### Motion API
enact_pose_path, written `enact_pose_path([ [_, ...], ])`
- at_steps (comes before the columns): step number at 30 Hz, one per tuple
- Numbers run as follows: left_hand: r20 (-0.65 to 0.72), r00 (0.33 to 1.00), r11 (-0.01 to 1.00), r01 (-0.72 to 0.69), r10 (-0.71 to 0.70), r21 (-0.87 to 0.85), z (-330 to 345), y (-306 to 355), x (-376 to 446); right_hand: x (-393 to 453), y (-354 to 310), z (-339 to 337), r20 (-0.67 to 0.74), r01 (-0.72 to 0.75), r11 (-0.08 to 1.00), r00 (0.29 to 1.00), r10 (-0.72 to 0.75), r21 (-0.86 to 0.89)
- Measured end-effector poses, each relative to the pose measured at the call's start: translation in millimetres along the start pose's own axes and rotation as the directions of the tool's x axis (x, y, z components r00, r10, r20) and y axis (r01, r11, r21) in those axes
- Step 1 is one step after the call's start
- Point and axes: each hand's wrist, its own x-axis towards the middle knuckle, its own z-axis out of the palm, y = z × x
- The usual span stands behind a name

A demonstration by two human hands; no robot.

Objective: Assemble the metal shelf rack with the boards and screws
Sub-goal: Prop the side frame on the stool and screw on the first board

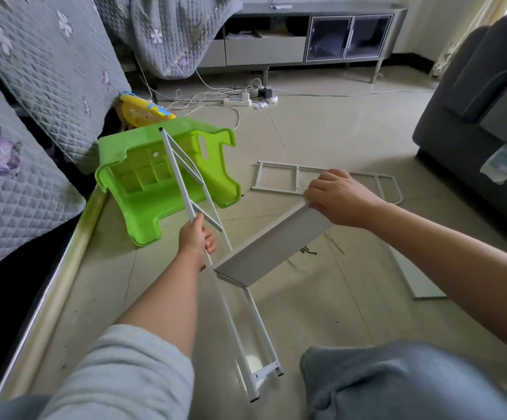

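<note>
An overturned lime-green plastic stool lies on the tiled floor at left. Beside it, a person's left hand curls tightly around a rail of the white metal ladder-shaped side frame, held tilted. The right hand grips the upper end of a white rectangular shelf board, whose lower end meets the frame. A second white metal side frame lies flat beyond.

Two white ladder frames, two boards, one green stool.
</note>
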Motion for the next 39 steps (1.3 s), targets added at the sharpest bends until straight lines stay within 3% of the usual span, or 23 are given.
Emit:
enact_pose_path([
  [6, -0.064, 0.995, 0.997, 0.081, -0.079, 0.017, -2.6, -29.0, 60.8, 34.5, 9.9, 48.7, 0.026, 0.114, 0.99, 0.993, -0.112, -0.088],
  [13, -0.243, 0.961, 0.96, 0.188, -0.136, 0.206, -37.2, -50.1, 143.5, 112.8, -12.4, 88.8, 0.231, 0.287, 0.95, 0.939, -0.254, -0.125],
  [18, -0.124, 0.911, 0.865, 0.412, -0.393, 0.287, -57.1, -45.5, 163.9, 155.3, -53.2, 99.0, 0.202, 0.353, 0.917, 0.927, -0.316, -0.185],
  [22, -0.094, 0.866, 0.774, 0.483, -0.49, 0.41, -82.3, -41.3, 164.1, 180.3, -101.9, 86.8, 0.383, 0.424, 0.898, 0.853, -0.354, -0.114],
  [25, -0.173, 0.889, 0.737, 0.449, -0.424, 0.505, -114.2, -23.1, 162.4, 190.4, -138.1, 81.3, 0.593, 0.544, 0.838, 0.687, -0.419, -0.038],
  [27, -0.173, 0.912, 0.727, 0.402, -0.372, 0.556, -137.5, -6.2, 160.5, 195.5, -158.7, 80.6, 0.634, 0.559, 0.827, 0.661, -0.402, -0.058],
  [33, -0.162, 0.957, 0.704, 0.287, -0.241, 0.65, -182.0, 23.7, 143.6, 205.5, -208.6, 77.2, 0.676, 0.54, 0.841, 0.633, -0.378, -0.036],
  [39, -0.1, 0.983, 0.71, 0.181, -0.156, 0.681, -197.5, 30.2, 130.1, 210.2, -195.1, 71.6, 0.586, 0.423, 0.902, 0.711, -0.388, 0.085],
])
